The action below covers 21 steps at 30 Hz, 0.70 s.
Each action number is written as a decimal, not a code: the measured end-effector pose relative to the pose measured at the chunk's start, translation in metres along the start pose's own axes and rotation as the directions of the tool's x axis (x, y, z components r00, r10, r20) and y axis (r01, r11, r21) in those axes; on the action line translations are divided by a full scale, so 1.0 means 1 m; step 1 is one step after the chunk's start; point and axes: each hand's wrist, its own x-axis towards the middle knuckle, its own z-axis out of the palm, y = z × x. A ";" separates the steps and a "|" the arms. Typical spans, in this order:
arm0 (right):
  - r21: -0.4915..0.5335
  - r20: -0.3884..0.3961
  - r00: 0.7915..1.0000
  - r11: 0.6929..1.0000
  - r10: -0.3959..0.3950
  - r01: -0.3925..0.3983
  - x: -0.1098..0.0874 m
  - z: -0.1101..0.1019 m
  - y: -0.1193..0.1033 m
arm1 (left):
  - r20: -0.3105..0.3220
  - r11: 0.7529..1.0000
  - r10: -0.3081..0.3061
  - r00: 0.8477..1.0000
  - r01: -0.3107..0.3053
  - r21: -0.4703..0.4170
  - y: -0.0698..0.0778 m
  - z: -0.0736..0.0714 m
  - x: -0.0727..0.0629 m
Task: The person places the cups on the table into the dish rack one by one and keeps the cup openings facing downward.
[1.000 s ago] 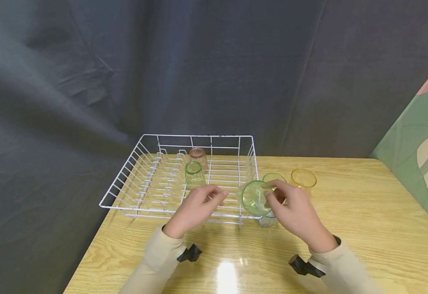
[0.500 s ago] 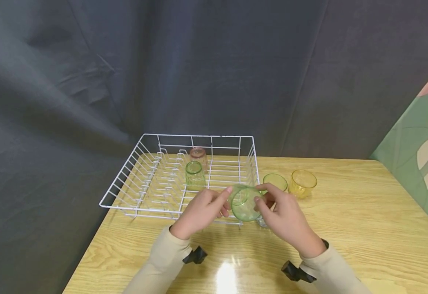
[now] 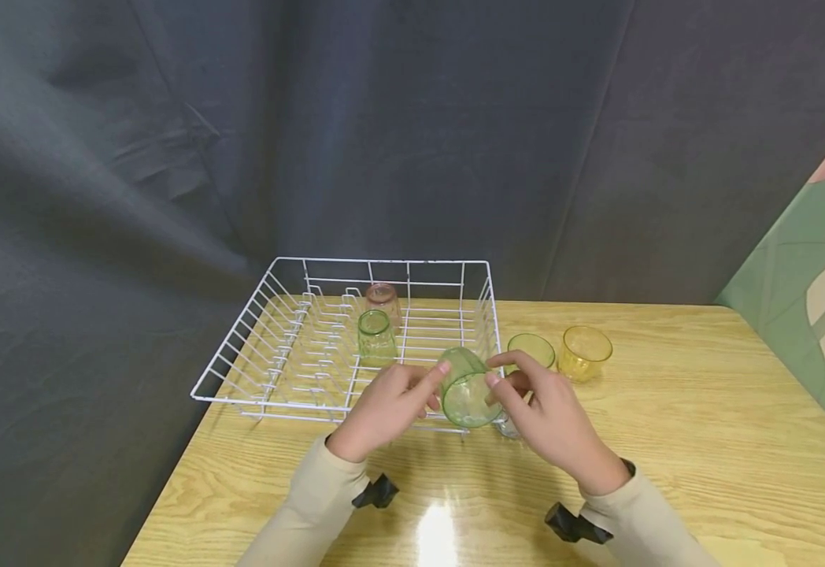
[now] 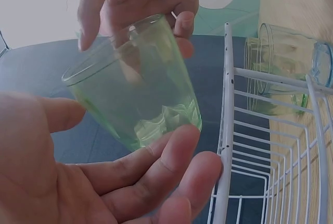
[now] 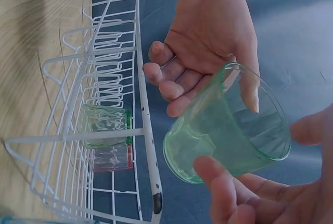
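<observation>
Between both hands, above the front edge of a white wire dish rack, is a light green drinking glass. The glass tilts, its mouth facing toward the person and its base toward the rack. My right hand pinches its right side, thumb near the rim and fingertips under the wall. On the opposite side my left hand holds it, thumb by the rim and fingers along the wall toward the base. In the right wrist view the left thumb shows through the clear glass wall.
Inside the rack stand an upturned green glass and a pink glass. To the rack's right are a yellow glass, a yellow-green glass and a bluish glass, partly hidden. A dark curtain hangs behind the table.
The green glass has moved left and tipped, its base turning toward the rack. My left hand has come up to it and now holds it too; my right hand has shifted left with it.
</observation>
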 end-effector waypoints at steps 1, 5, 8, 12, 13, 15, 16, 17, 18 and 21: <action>0.008 0.007 1.000 1.000 0.010 -0.010 0.000 -0.001 0.000 | -0.001 1.000 0.001 1.000 -0.001 0.006 0.000 0.000 0.000; 0.037 0.028 0.999 0.998 0.043 -0.045 0.000 -0.002 0.000 | 0.001 0.999 0.024 1.000 -0.024 0.041 0.001 0.000 0.000; 0.051 0.046 0.996 0.996 0.073 -0.075 0.001 -0.003 0.000 | 0.006 0.998 0.041 0.999 -0.041 0.056 0.001 -0.001 0.000; 0.068 0.072 0.993 0.993 0.095 -0.100 0.001 -0.003 0.001 | 0.001 0.997 0.033 0.999 -0.033 0.067 0.002 -0.001 -0.001; 0.071 0.079 0.992 0.992 0.100 -0.106 0.001 -0.003 0.002 | -0.002 0.997 0.030 1.000 -0.029 0.071 0.002 -0.001 -0.001; 0.078 0.096 0.989 0.990 0.109 -0.117 0.001 -0.002 0.002 | -0.004 0.997 0.023 1.000 -0.023 0.073 0.002 0.000 -0.001; 0.080 0.103 0.988 0.989 0.114 -0.122 0.001 -0.002 0.003 | -0.003 0.997 0.023 1.000 -0.022 0.073 0.002 0.000 -0.001; 0.082 0.107 0.987 0.989 0.117 -0.126 0.001 -0.002 0.003 | -0.003 0.997 0.021 1.000 -0.021 0.072 0.002 0.000 -0.001; 0.084 0.111 0.987 0.988 0.120 -0.129 0.001 -0.002 0.003 | -0.003 0.997 0.021 1.000 -0.021 0.071 0.002 0.000 -0.001; 0.086 0.118 0.986 0.988 0.116 -0.127 0.001 -0.001 0.004 | -0.003 0.998 0.018 1.000 -0.018 0.067 0.002 -0.001 -0.001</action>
